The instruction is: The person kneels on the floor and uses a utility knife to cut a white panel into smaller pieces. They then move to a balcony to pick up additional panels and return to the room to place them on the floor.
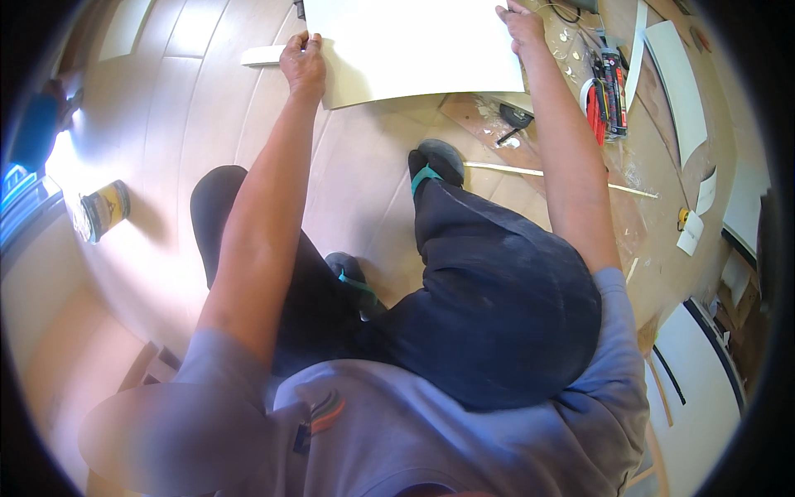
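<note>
A large white sheet or panel [418,50] is held out in front of me at the top of the view, its far part cut off by the frame. My left hand [304,63] grips its left edge, fingers closed over the rim. On the opposite edge, near the upper corner in view, my right hand [523,26] is closed on the same panel. Both arms are stretched forward. A short white strip [262,55] lies on the floor beside my left hand. Below the panel's near edge, a dark tool with a rounded head [515,117] rests on a brown board.
Right of my arm lie a sealant tube [614,87], red-handled tools [595,112] and scraps. A thin strip [563,176] crosses the floor there, with a curved white offcut [677,91] beyond. A can [105,210] stands at left. White panels [696,364] lie at lower right.
</note>
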A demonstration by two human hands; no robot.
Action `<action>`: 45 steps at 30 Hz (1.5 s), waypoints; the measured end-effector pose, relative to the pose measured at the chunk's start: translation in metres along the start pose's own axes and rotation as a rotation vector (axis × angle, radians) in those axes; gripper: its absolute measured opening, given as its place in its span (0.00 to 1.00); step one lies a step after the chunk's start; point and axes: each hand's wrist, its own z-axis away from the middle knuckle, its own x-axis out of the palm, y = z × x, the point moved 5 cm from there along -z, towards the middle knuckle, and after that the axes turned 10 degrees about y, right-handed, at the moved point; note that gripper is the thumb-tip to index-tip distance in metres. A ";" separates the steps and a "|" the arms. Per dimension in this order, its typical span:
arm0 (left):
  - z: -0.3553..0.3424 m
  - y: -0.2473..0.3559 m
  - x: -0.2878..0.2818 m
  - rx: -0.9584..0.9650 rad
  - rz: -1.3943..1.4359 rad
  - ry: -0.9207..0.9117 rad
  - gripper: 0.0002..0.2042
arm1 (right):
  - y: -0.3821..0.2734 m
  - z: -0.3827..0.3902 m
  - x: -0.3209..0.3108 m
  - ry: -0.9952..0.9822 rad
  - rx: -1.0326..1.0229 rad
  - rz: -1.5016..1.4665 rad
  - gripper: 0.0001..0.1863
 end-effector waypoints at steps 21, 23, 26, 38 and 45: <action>0.001 0.023 0.001 -0.017 -0.038 -0.057 0.13 | -0.006 -0.016 -0.003 -0.007 -0.041 -0.127 0.14; 0.003 0.043 -0.005 0.026 -0.052 -0.060 0.13 | -0.017 -0.011 -0.002 -0.002 -0.055 -0.132 0.13; 0.012 0.074 0.001 0.090 0.013 -0.109 0.13 | -0.018 -0.015 -0.021 0.031 -0.056 -0.189 0.10; 0.037 0.145 -0.024 0.205 -0.101 0.026 0.11 | -0.052 0.003 -0.008 0.072 -0.358 -0.014 0.14; 0.032 0.100 -0.025 0.045 -0.004 0.033 0.12 | -0.076 -0.007 0.006 0.022 -0.246 0.097 0.09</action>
